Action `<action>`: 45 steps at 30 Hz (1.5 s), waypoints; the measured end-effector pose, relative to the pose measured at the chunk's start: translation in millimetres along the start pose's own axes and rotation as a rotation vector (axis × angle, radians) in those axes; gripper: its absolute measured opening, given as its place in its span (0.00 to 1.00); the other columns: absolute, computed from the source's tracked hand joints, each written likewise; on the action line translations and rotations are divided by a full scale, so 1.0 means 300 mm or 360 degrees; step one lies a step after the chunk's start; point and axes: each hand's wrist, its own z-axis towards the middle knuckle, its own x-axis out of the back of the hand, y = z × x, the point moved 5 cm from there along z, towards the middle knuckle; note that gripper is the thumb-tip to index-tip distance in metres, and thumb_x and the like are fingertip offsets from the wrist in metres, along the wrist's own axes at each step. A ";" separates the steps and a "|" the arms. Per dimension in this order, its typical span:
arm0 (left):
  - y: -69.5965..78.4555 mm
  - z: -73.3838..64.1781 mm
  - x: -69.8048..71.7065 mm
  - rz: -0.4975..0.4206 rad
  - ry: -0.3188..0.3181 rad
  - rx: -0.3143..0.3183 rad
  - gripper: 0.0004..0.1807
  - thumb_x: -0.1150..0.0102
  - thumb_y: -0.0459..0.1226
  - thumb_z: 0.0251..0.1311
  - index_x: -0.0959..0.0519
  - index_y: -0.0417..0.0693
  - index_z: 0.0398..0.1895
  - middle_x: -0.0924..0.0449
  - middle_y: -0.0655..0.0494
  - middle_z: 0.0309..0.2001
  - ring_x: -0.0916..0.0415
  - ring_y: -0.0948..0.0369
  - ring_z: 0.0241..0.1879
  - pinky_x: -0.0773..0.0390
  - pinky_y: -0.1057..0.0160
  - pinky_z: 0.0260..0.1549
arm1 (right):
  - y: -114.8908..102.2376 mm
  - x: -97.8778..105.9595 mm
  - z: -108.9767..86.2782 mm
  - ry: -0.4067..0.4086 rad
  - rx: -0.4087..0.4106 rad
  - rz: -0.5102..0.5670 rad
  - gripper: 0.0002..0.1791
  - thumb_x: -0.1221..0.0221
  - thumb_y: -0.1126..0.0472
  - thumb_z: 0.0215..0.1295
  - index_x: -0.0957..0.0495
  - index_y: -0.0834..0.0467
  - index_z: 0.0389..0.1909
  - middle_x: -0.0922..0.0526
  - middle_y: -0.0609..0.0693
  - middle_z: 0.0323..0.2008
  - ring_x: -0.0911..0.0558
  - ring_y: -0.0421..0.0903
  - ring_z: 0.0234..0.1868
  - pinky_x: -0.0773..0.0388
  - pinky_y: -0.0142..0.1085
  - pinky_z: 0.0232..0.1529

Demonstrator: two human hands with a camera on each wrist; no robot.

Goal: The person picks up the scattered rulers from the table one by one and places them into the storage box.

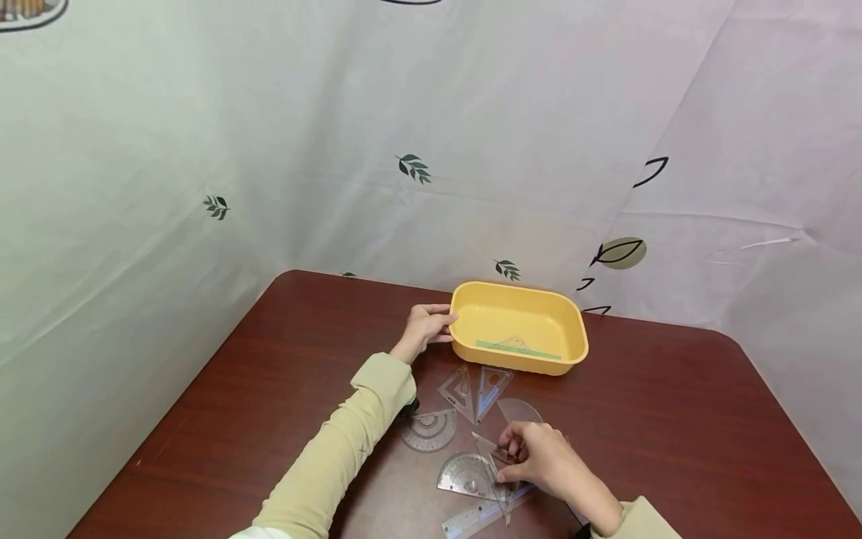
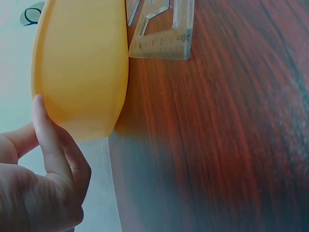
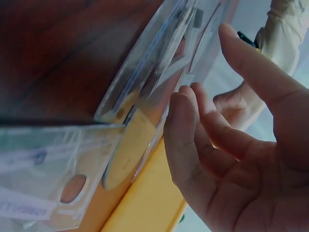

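Observation:
At the left end of a yellow plastic basin [image 1: 518, 365], my left hand [image 1: 424, 326] grips the rim. The left wrist view shows a fingertip against the basin's rim [image 2: 37, 82]. My right hand [image 1: 542, 457], above the scattered clear drawing tools, pinches a tilted clear set square [image 1: 490, 468] by its edge. Beneath it lie a clear protractor [image 1: 458, 473] and a clear ruler [image 1: 465, 522]. In the right wrist view, the right hand's fingers [image 3: 181, 125] are curled, with clear plastic edges beside them.
Two clear set squares [image 1: 458, 393] lie just in front of the basin. Another protractor [image 1: 428, 432] is by the left forearm, and a further one [image 1: 518, 409] is behind the right hand. A green ruler [image 1: 539, 353] lies inside the basin. Patterned white cloth [image 1: 323, 187] stands behind the brown table [image 1: 673, 434].

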 end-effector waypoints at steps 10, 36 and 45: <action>-0.001 0.001 0.000 -0.0002 0.0011 -0.0001 0.21 0.37 0.33 0.60 0.23 0.40 0.58 0.22 0.51 0.29 0.25 0.65 0.20 0.15 0.69 0.24 | -0.022 -0.039 -0.019 -0.0072 0.0060 -0.0238 0.30 0.20 0.48 0.29 0.21 0.54 0.36 0.27 0.42 0.31 0.30 0.34 0.30 0.29 0.28 0.28; -0.004 0.000 -0.002 0.0004 0.0011 -0.0010 0.21 0.37 0.34 0.61 0.23 0.40 0.58 0.24 0.53 0.27 0.25 0.65 0.21 0.15 0.69 0.23 | 0.020 -0.037 -0.018 0.0012 0.0024 -0.0380 0.41 0.19 0.47 0.15 0.26 0.56 0.37 0.27 0.45 0.33 0.27 0.42 0.35 0.25 0.37 0.34; -0.005 -0.001 -0.002 0.0005 0.0015 -0.0010 0.21 0.37 0.34 0.61 0.23 0.41 0.58 0.24 0.52 0.27 0.25 0.65 0.20 0.15 0.69 0.23 | 0.023 -0.027 -0.021 0.0114 0.0008 -0.0284 0.36 0.18 0.50 0.15 0.25 0.54 0.32 0.27 0.44 0.29 0.29 0.41 0.33 0.29 0.33 0.32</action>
